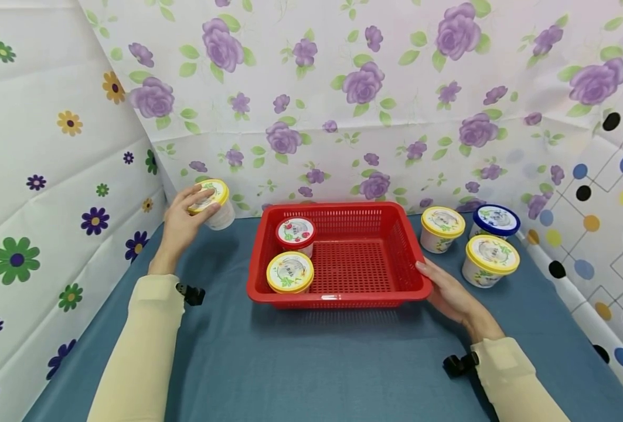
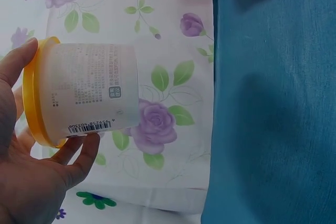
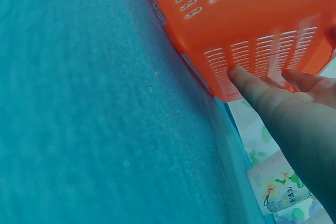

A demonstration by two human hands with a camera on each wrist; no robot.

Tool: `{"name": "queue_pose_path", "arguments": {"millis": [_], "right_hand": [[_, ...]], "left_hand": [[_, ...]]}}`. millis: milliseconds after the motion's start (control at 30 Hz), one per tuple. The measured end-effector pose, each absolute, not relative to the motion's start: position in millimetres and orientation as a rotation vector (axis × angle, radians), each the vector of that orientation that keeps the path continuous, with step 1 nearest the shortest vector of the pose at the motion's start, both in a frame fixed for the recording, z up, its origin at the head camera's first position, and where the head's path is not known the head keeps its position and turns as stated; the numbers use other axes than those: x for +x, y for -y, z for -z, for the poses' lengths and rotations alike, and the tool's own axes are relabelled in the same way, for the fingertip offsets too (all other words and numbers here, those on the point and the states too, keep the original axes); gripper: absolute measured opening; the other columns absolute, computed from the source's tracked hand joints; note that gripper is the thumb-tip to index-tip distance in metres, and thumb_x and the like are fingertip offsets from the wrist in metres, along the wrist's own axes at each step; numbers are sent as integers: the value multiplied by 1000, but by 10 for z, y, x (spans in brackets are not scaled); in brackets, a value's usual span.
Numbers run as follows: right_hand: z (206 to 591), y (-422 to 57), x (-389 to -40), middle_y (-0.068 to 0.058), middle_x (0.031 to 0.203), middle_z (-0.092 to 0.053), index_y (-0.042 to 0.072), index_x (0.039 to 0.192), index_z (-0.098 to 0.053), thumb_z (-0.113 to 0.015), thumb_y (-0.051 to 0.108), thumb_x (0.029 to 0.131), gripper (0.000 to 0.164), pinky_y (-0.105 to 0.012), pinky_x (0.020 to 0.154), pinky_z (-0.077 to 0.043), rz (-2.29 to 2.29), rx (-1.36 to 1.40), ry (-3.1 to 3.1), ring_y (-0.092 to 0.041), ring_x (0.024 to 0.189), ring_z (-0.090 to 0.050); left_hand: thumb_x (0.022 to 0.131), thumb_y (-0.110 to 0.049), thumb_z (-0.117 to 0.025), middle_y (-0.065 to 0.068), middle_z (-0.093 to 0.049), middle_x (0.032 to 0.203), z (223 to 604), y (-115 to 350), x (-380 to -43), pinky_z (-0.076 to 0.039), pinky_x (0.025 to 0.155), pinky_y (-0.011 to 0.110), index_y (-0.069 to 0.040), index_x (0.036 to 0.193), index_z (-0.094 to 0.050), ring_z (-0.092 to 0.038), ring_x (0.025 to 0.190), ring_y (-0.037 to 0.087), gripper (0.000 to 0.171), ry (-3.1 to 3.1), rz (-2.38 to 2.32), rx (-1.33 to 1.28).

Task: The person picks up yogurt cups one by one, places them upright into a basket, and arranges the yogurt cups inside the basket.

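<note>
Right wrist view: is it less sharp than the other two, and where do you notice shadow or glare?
Right wrist: yes, softest, the tablecloth smeared and grainy under a cyan cast, the red basket looking orange; left wrist: dim, yet the yellow-lidded tub shows readable barcode digits, with dark shadow on the cloth; head: clearer, white glare on the basket's front rim.

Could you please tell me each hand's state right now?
Left hand: holding a round white yellow-lidded tub.
Right hand: open, fingers touching the red rectangular plastic basket.
</note>
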State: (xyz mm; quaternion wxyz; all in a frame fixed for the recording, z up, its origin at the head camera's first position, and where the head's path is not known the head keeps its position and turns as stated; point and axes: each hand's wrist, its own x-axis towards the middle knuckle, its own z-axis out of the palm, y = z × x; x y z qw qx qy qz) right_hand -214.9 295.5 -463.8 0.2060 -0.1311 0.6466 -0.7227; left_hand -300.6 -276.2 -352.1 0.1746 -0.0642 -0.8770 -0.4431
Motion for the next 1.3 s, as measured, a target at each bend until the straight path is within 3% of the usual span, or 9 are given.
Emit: {"name": "queue_pose_path", "arguments": {"millis": [300, 633, 1300], "right_hand": [[4634, -2953, -2159, -24, 161, -28, 18, 168, -14, -33, 36, 115, 59, -34, 103, -53, 2025, -382, -1798, -18, 129, -53], [4647, -2956, -2150, -23, 162, -27, 19, 168, -13, -33, 37, 115, 59, -32, 104, -52, 2011, -373, -1809, -18, 130, -52], [4656, -2973, -2161, -23, 161, -29, 19, 168, -12, -32, 37, 115, 59, -32, 104, -51, 2009, -388, -1810, -18, 130, -52]], "left_hand": [[98, -46, -73, 10, -36, 164, 3476, 2693, -3013, -33, 118, 61, -13, 146, -63, -25, 152, 39, 59, 2469, 1278, -206], [97, -36, -76, 13, -41, 160, 3455, 2576, -3040, -38, 115, 59, -9, 140, -67, -34, 148, 37, 52, 2427, 1254, -265], [98, -29, -75, 8, -45, 157, 3243, 2259, -3029, -47, 107, 49, -12, 141, -67, -39, 144, 29, 47, 2377, 1284, -415]]}}
